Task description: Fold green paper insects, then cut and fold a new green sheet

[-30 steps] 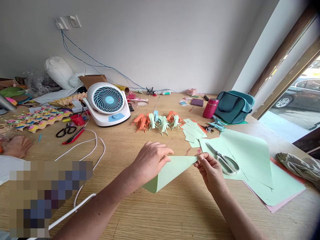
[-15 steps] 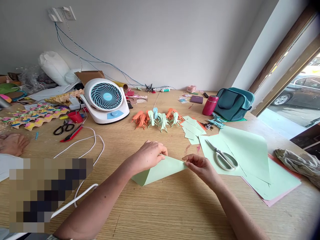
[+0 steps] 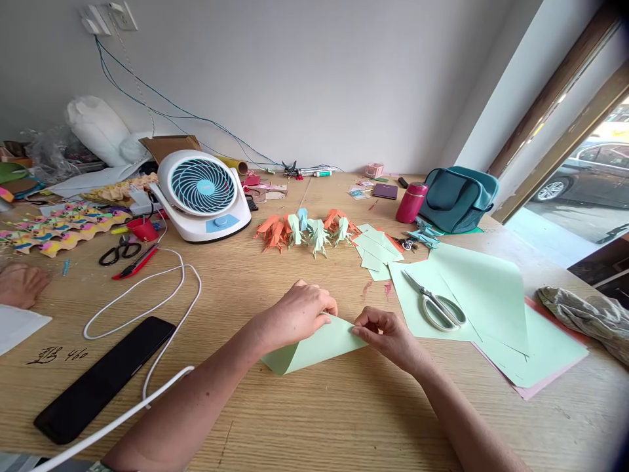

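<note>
A sheet of light green paper, folded over with a loose curved bend at its left, lies in front of me on the wooden table. My left hand is closed on its upper edge, fingertips pinching near the middle. At the right corner, my right hand pinches the same paper between thumb and fingers. Silver scissors with white handles rest on more green sheets to the right. Beyond my hands stand several folded paper figures in orange, green and blue, beside small green paper pieces.
On the left are a white fan, a black phone, a white cable, black scissors and another person's hand. A red bottle and teal bag stand at the back right, with crumpled cloth nearer.
My right hand has shifted slightly inward along the paper's right corner, and the left fingers have moved a little right. The view has shifted slightly.
</note>
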`<state>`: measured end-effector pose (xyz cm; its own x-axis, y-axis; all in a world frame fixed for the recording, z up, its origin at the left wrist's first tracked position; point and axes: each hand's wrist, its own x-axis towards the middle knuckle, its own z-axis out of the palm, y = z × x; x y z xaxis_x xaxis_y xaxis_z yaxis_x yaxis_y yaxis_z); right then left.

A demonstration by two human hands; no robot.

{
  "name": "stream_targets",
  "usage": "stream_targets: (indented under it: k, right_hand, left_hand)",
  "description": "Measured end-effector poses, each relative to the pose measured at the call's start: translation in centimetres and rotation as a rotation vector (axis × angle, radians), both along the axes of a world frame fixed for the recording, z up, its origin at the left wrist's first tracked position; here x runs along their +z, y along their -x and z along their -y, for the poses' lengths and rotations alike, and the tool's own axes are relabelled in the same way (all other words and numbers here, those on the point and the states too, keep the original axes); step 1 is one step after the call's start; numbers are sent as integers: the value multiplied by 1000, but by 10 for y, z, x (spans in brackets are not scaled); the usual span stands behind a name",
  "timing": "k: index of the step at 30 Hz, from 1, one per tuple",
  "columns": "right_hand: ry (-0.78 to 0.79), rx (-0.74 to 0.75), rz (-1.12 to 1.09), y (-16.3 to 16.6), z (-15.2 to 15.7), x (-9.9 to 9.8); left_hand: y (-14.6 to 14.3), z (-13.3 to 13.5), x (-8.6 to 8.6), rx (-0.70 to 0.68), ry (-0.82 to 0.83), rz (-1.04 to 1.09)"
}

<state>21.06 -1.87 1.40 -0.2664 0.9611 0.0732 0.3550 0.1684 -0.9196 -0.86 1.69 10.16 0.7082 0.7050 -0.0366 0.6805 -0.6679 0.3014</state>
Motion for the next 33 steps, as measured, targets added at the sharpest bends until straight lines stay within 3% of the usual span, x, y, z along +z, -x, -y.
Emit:
stream_targets:
  k: [16, 22, 33]
  right_hand:
    - [21, -25, 31, 0, 0, 1]
    - [8, -52, 102, 1, 1, -2]
    - [-50, -5, 463, 6, 4, -6]
  left_hand:
    - [12, -10, 5, 106, 42, -74]
    - [11, -15, -10, 79, 59, -101]
    - [5, -37, -45, 68, 167, -207]
